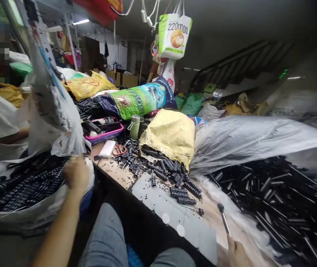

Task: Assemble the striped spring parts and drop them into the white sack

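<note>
My right hand (pixel 238 254), low at the right, is closed round a thin metal rod with a black round end (pixel 224 218), which points up and away over the bench. My left hand (pixel 76 172) is at the right rim of a white sack (pixel 36 213) filled with black-and-white patterned tubular pieces (pixel 33 181). Motion smears its fingers, so I cannot make out whether they hold anything. On the bench, more patterned pieces (pixel 172 168) spill from the mouth of a yellow sack (pixel 169 133). A similar metal rod with a black end (pixel 194 210) lies near the bench's front.
Clear plastic sheeting (pixel 247 137) drapes beside a large heap of black rods (pixel 286 204) at right. Scissors (pixel 119 150), a white box-shaped object (pixel 107 148), a green bottle (pixel 134 127) and a pink-rimmed basket (pixel 105 135) stand farther back. Another person (pixel 0 122) sits at left.
</note>
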The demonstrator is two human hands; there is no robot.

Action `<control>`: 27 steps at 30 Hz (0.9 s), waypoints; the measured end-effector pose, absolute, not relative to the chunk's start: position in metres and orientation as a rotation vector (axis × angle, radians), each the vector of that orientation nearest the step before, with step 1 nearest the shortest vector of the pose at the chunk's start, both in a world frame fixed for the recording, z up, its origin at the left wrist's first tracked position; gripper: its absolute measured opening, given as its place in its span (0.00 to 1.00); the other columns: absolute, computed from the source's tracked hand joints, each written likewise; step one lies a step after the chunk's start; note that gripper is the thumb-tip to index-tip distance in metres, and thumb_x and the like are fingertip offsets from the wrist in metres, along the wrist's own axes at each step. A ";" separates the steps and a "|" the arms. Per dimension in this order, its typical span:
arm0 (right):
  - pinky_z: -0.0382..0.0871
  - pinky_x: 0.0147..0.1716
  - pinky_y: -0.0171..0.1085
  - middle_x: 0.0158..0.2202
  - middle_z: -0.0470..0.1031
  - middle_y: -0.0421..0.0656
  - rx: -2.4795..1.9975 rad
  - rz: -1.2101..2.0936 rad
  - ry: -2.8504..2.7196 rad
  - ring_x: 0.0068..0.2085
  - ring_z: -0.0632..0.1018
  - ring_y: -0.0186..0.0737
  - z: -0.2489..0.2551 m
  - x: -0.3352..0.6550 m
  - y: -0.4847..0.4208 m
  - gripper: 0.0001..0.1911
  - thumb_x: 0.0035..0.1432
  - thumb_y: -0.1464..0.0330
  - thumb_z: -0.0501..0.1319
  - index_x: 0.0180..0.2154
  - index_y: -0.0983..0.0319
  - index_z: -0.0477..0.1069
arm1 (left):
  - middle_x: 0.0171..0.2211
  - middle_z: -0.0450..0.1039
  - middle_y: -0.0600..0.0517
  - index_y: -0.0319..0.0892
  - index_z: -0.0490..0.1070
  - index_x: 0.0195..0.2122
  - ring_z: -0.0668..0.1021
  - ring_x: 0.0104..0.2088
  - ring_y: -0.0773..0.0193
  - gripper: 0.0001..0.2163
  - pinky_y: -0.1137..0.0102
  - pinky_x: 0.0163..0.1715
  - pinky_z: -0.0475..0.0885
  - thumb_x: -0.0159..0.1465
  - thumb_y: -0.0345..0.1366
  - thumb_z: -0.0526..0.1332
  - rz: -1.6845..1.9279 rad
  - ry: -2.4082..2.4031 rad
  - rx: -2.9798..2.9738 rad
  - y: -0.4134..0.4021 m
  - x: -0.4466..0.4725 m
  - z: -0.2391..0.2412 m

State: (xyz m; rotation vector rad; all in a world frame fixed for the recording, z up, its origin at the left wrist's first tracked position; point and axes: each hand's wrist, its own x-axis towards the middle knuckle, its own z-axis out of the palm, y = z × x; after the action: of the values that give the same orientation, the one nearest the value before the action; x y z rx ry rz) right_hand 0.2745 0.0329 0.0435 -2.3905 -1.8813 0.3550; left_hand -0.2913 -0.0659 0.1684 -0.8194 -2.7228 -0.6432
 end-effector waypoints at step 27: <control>0.63 0.45 0.48 0.39 0.71 0.54 -1.754 -0.071 -1.816 0.43 0.71 0.53 0.040 0.267 0.130 0.20 0.47 0.57 0.50 0.34 0.65 0.68 | 0.37 0.69 0.42 0.37 0.70 0.34 0.69 0.41 0.55 0.08 0.64 0.40 0.63 0.52 0.30 0.57 -0.076 -1.614 -2.698 0.173 -0.078 0.087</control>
State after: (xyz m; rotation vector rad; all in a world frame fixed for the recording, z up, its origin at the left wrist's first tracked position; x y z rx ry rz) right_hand 0.2672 0.1298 0.0401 -1.7540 -1.8162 -0.0712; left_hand -0.0778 0.1727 0.0869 -2.6983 -1.6137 -0.0756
